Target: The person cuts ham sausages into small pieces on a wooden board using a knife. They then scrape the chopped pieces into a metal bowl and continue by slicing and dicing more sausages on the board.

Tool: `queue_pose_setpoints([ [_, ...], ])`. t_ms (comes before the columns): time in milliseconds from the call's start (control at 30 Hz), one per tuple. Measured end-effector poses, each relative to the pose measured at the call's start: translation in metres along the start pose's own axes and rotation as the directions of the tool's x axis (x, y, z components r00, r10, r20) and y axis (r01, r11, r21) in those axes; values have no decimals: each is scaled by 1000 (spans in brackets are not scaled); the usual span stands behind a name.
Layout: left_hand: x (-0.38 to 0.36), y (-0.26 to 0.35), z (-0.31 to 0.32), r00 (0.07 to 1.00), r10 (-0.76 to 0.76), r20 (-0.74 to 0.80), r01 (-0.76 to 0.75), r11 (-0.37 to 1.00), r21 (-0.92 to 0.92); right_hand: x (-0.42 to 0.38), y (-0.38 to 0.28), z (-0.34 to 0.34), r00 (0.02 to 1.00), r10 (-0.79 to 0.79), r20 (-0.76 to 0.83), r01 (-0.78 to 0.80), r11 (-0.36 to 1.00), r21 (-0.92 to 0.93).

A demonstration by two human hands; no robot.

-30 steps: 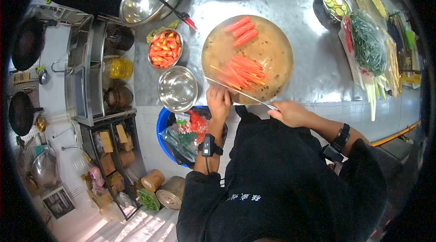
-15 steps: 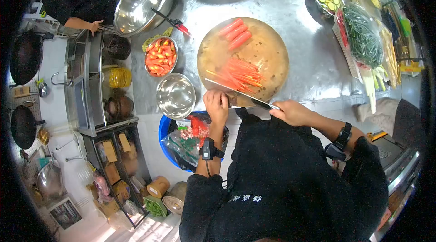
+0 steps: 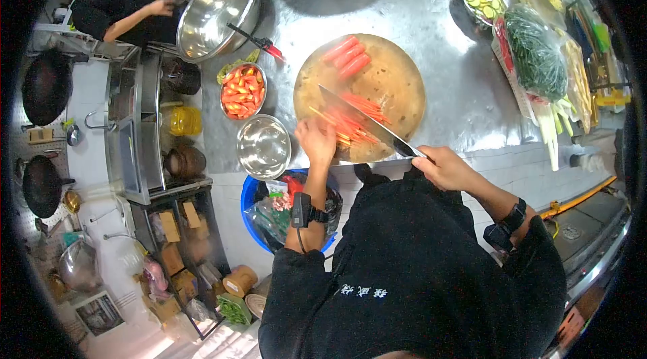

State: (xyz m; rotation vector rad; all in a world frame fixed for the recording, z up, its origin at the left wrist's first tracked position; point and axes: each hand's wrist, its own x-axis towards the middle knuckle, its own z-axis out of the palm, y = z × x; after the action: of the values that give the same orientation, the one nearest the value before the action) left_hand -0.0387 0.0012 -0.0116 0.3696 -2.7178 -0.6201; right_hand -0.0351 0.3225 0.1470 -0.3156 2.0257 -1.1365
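My right hand [image 3: 438, 167] is closed round the handle of a broad-bladed kitchen knife [image 3: 369, 117]. The blade slants up and left over a pile of thin orange-red strips [image 3: 347, 128] on a round wooden chopping board [image 3: 404, 89]. At the left end of that pile is my left hand [image 3: 315, 142], its fingers apart and touching the strips at the board's edge. Farther back on the board lie several thick, smooth red sticks [image 3: 350, 55]. To the left of my left hand stands a shiny metal bowl [image 3: 264, 146].
Beside it is a bowl of cut red pieces [image 3: 242, 91]. A large steel basin [image 3: 216, 15] stands at the back left, near a person in black [image 3: 118, 15]. Bagged greens [image 3: 536, 52] and sliced cucumber [image 3: 484, 2] lie at right. A blue bin [image 3: 249, 207] sits below the table edge.
My left hand has moved slightly up and left, its fingers spreading from a curl. The knife has swung steeper, its tip higher over the strips. The other person has shifted and raised an arm.
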Motion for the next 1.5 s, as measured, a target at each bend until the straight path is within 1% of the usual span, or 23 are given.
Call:
queue_pose_setpoints([
  [67,0,-12,8,999,-28,45,30,999,-34,-2,2,2,1000,-7,-6,7,1000,15],
  [200,5,-4,-2,993,-70,93,79,992,-95,-3,3,1,1000,0,-10,1,1000,31],
  [300,5,3,-4,994,-82,72,84,996,-33,-3,5,-1,1000,-11,-20,12,999,42],
  [400,6,-1,-5,990,-70,122,75,997,-36,-2,8,0,1000,-11,-25,13,998,59],
  [500,8,-6,-2,989,-80,127,85,996,-34,0,10,0,1000,-1,-25,2,998,59],
  [600,16,-3,-5,968,-128,214,136,991,-22,2,12,1,1000,1,-17,0,997,77],
  [700,16,9,-7,989,-116,96,112,993,48,2,14,0,1000,-23,-13,24,994,110],
  [733,16,7,-6,982,-159,103,168,982,-88,2,15,0,1000,-25,-11,26,993,117],
  [800,17,1,-2,963,-229,140,265,898,-351,2,17,-2,999,-33,-19,35,993,117],
  [900,16,-3,-4,944,-307,124,329,822,-465,2,17,-3,999,-39,-24,41,994,100],
  [933,17,-1,-10,902,-382,200,427,728,-536,2,16,-4,999,-36,-17,38,994,100],
  [1000,19,0,-18,919,-354,173,367,612,-701,3,15,-4,999,-45,-12,45,994,97],
  [1067,20,-1,-28,944,-315,99,301,697,-651,6,14,-2,998,-67,-15,68,993,96],
  [1100,21,1,-36,955,-291,64,267,736,-622,8,14,-1,999,-50,10,49,996,78],
  [1200,22,14,-61,943,-325,-70,161,631,-758,14,9,5,996,-16,86,12,999,46],
  [1267,19,22,-81,921,-376,-99,148,575,-805,17,3,9,989,-21,148,13,998,54],
  [1333,13,28,-93,897,-418,-145,109,526,-843,26,13,20,983,-65,174,61,998,31],
  [1367,7,35,-99,898,-421,-131,127,532,-837,30,15,26,979,-74,189,72,997,20],
  [1400,0,36,-98,909,-407,-86,158,530,-833,33,14,28,976,-83,203,83,997,8],
  [1500,-24,33,-80,923,-384,24,234,512,-827,38,23,27,977,-103,184,107,994,-14],
])
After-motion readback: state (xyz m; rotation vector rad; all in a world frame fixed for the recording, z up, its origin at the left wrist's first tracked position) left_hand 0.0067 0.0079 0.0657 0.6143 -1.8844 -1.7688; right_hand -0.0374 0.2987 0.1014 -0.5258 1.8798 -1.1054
